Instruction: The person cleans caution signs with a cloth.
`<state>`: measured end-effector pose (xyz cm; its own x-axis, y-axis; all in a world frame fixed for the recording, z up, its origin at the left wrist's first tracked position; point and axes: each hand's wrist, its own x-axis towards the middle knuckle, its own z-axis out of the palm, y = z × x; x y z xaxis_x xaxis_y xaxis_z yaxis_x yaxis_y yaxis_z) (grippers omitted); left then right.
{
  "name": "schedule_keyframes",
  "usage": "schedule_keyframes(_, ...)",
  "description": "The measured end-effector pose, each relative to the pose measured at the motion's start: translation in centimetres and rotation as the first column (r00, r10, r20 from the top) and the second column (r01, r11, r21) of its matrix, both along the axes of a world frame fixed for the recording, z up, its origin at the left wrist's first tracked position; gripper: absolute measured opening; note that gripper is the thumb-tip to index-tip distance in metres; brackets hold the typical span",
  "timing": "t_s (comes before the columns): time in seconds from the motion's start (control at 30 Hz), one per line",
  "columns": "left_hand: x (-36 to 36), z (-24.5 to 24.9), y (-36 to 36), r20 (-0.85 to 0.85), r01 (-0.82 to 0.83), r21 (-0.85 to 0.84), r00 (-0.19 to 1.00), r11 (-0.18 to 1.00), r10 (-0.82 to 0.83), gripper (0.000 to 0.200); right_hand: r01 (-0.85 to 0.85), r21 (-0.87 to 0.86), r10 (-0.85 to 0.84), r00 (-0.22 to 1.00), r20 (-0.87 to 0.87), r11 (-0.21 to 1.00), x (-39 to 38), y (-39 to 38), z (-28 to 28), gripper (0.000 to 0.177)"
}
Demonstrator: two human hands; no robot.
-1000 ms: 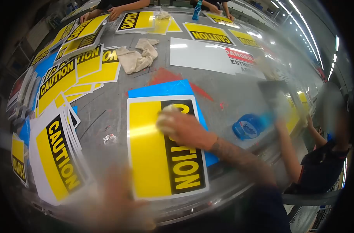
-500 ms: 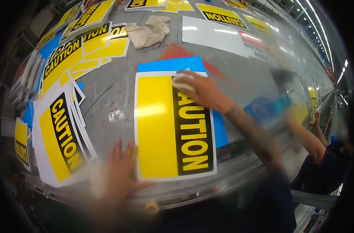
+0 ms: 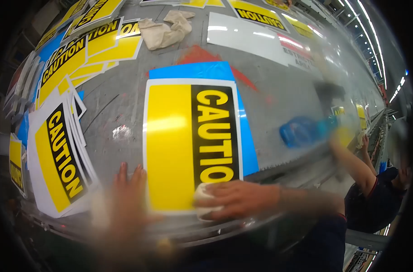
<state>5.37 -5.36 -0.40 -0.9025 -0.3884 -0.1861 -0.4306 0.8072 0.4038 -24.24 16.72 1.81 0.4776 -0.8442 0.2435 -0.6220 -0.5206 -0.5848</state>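
Note:
A yellow and black CAUTION sign (image 3: pixel 174 140) lies flat on the grey table (image 3: pixel 120 104), over a blue sheet (image 3: pixel 193 71). My right hand (image 3: pixel 236 198) presses a small white cloth (image 3: pixel 201 196) onto the sign's near edge. Fingers spread, my left hand (image 3: pixel 127 192) rests flat on the table at the sign's near left corner and is blurred.
A stack of CAUTION signs (image 3: pixel 57 158) lies to the left, with more signs fanned out behind it (image 3: pixel 75 59). A beige rag (image 3: pixel 163 29) and a white DANGER sign (image 3: pixel 260 38) lie farther back. A blue bottle (image 3: pixel 301 131) lies at the right. Another person (image 3: pixel 378 181) works at the right edge.
My right hand has drawn the cloth down the sign from its far end to its near edge. The left hand has stayed by the near left corner.

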Motion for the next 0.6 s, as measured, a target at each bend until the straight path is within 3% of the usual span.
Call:
schedule_keyframes(0.07, -0.1, -0.4, 0.0, -0.015, 0.023, -0.024, 1.000, 0.999, -0.024, 0.145, 0.185, 0.042, -0.179, 0.978, -0.104, 0.982, -4.6, -2.6, 0.2, 0.031)
schedule_keyframes(0.13, -0.2, 0.1, 0.2, -0.004, 0.006, -0.040, 1.000, 0.999, -0.006, 0.146, 0.382, -0.207, -0.430, 0.851, -0.301, 0.901, -10.1, -5.8, -1.4, 0.034)
schedule_keyframes(0.2, -0.1, 0.0, 0.3, -0.053, 0.005, -0.044, 0.999, 0.999, -0.007, 0.146, 0.594, -0.169, -0.617, 0.768, -0.172, 0.787, -12.4, -8.5, -1.5, 0.034)
schedule_keyframes(0.37, 0.1, -0.5, 0.6, -0.063, -0.005, -0.039, 0.998, 0.999, 0.003, 0.147, 0.671, -0.232, -0.708, 0.689, -0.158, 0.704, -9.1, -7.0, -1.8, 0.040)
schedule_keyframes(0.4, 0.1, -0.5, 0.3, -0.057, -0.006, -0.042, 0.998, 0.999, 0.004, 0.146, 0.532, -0.261, -0.592, 0.736, -0.329, 0.806, -7.9, -5.2, -1.7, 0.041)
schedule_keyframes(0.47, 0.1, -0.6, 0.2, -0.032, -0.010, -0.045, 0.999, 0.999, 0.009, 0.146, 0.481, -0.114, -0.491, 0.815, -0.309, 0.869, -4.0, -2.1, -0.7, 0.044)
schedule_keyframes(0.53, -0.3, 0.2, 0.4, -0.003, -0.014, -0.036, 1.000, 0.999, 0.014, 0.147, 0.448, -0.059, -0.447, 0.855, -0.264, 0.892, -4.7, -1.9, -0.2, 0.042)
schedule_keyframes(0.6, -0.1, -0.4, 0.2, -0.015, 0.016, -0.061, 1.000, 0.998, -0.017, 0.147, 0.565, -0.157, -0.584, 0.755, -0.299, 0.810, -7.8, -4.8, -0.7, 0.038)
